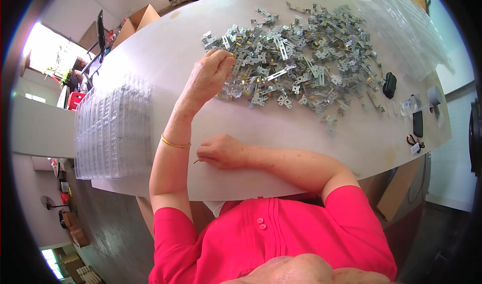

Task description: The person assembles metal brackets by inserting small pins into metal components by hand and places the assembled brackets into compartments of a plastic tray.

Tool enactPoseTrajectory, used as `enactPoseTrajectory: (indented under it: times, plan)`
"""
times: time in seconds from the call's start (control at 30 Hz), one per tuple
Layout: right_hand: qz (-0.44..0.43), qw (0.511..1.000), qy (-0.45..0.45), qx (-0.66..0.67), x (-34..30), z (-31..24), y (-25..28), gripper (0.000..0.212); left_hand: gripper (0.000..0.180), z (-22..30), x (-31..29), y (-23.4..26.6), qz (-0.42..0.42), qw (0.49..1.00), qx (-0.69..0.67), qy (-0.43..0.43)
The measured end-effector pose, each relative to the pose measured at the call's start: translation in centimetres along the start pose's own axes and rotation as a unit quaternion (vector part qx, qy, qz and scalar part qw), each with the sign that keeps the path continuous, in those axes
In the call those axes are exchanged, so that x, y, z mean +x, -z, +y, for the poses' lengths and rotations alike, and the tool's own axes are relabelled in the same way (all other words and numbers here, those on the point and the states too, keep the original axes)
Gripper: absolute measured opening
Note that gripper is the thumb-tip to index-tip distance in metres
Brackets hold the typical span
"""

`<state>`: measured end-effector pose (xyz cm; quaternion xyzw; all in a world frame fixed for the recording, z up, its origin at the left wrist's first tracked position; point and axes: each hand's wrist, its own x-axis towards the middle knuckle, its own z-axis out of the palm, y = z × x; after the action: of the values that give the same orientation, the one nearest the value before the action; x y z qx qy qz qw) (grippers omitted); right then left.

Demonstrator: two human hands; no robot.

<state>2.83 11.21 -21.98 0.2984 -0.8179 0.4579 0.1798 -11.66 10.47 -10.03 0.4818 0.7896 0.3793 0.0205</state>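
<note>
In the head view, a long white table with a rounded end fills most of the picture, its edges bent by the lens. On its left part lies a stack of clear plastic trays; more clear plastic packaging is heaped at the far right. Cardboard boxes stand beyond the table's left end, next to a bright window. A dark grey floor shows below the table edge. Near the right end sit a small black case, a roll of tape and a few small dark items.

A wide pile of small metal brackets, silver with some brass-coloured pieces, spreads across the far middle of the table. The pieces lie at every angle, so the pile has no common direction.

The person wears a pink top. The left hand, with a gold bangle on the wrist, reaches into the near left edge of the pile, fingers curled and pinched together on the brackets there; which piece it grips cannot be told. The right hand rests on the table near the person, well apart from the pile, loosely closed around a thin pin-like piece. Its short visible end sticks out to the left of the hand, long axis running roughly left-right and slightly toward the person.
</note>
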Motion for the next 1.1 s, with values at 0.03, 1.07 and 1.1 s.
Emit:
enactPoseTrajectory:
  times: [0.03,1.07,1.1]
  plan:
    - [0.002,1.0,-0.002,0.003,0.0,0.0,0.0,0.009,0.023,0.4,-0.1,0.3,-0.017,0.997,-0.042,0.062]
    - [0.268,0.872,-0.218,0.346,3.6,-1.8,7.3,0.014,0.024,0.4,-16.0,3.4,0.245,0.942,-0.227,-0.024]
    - [0.272,0.873,-0.22,0.339,3.7,-1.9,7.7,0.014,0.029,0.7,-16.1,3.3,0.232,0.937,-0.262,-0.014]
